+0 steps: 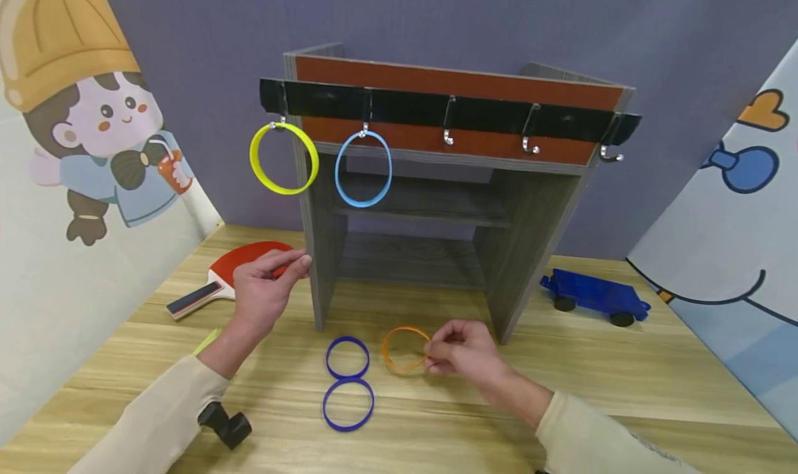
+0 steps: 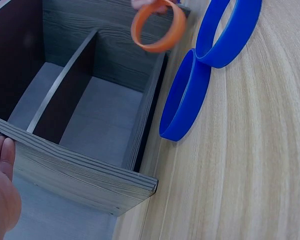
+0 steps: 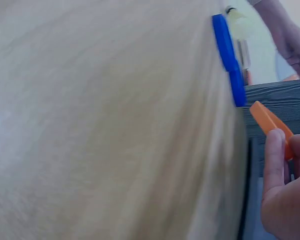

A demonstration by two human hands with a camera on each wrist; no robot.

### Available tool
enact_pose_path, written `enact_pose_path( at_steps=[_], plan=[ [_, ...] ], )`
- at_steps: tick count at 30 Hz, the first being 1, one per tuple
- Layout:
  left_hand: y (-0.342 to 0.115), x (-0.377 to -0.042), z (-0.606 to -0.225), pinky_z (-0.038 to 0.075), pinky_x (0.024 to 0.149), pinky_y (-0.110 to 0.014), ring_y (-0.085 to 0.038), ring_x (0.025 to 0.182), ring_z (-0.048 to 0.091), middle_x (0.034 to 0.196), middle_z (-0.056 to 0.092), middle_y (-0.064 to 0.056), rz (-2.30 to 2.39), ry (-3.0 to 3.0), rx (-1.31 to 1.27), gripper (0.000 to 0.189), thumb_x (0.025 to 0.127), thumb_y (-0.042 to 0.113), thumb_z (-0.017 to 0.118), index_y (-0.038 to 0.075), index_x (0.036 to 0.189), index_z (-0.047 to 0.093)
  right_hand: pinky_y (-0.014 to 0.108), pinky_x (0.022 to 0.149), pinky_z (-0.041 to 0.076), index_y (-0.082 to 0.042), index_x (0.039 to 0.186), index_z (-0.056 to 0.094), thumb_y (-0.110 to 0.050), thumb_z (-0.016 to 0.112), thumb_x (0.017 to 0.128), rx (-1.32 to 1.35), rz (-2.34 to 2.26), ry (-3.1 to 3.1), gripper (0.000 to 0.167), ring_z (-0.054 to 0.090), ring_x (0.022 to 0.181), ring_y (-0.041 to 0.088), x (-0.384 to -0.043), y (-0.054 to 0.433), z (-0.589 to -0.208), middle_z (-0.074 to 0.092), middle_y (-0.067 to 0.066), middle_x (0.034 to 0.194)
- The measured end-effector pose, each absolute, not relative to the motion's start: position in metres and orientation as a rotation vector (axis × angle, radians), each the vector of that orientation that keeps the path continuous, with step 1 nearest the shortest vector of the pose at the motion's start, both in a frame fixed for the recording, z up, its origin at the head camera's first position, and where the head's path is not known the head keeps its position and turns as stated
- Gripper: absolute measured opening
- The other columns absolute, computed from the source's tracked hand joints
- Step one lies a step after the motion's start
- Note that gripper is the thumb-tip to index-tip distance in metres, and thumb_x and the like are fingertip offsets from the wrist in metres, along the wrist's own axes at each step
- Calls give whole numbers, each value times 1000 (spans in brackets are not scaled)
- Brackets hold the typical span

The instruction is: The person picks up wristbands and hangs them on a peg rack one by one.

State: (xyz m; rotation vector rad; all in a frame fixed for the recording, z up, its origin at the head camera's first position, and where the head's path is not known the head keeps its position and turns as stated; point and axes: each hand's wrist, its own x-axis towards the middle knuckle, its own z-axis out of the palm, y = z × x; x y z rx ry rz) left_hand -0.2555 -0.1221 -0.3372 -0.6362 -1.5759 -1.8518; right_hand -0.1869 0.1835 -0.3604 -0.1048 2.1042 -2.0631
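Note:
My right hand (image 1: pixel 467 355) pinches an orange ring (image 1: pixel 388 356) by its right side, low in front of the shelf unit. In the right wrist view the orange ring (image 3: pixel 266 119) shows edge-on between thumb and fingers. My left hand (image 1: pixel 264 287) is at the unit's left side panel (image 1: pixel 316 266), fingertips touching near its front edge. Two dark blue rings (image 1: pixel 348 403) lie on the table, one against the other, left of the orange one. A yellow ring (image 1: pixel 255 161) hangs from the leftmost hook, and a light blue ring (image 1: pixel 389 172) from the one beside it.
A black strip (image 1: pixel 408 103) with several metal hooks crosses the unit's red-brown top board (image 1: pixel 399 72). A red table tennis bat (image 1: pixel 233 259) lies behind my left hand. To the unit's right stands a blue toy wagon (image 1: pixel 595 294). Something yellow-green (image 1: pixel 207 341) shows beside my left forearm.

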Motion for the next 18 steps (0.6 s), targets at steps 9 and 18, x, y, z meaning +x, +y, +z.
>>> enact_pose_path(
  at_steps=[9, 18],
  plan=[
    [-121, -255, -337, 57, 66, -25, -16, 64, 66, 77, 65, -10, -1875, -1545, -647, 19, 77, -14, 70, -18, 95, 67, 40, 68, 59, 5, 83, 57, 6, 67, 81, -279, -2210, 2034, 10, 67, 68, 25, -186, 190, -329, 62, 21, 79],
    [-118, -247, -328, 57, 66, -24, -14, 65, 67, 77, 66, -8, -1879, -1557, -655, 18, 77, -20, 66, -24, 94, 62, 35, 67, 59, 1, 80, 59, 10, 63, 84, -517, -2394, 1881, 10, 68, 69, 23, -181, 194, -293, 62, 16, 77]
  ],
)
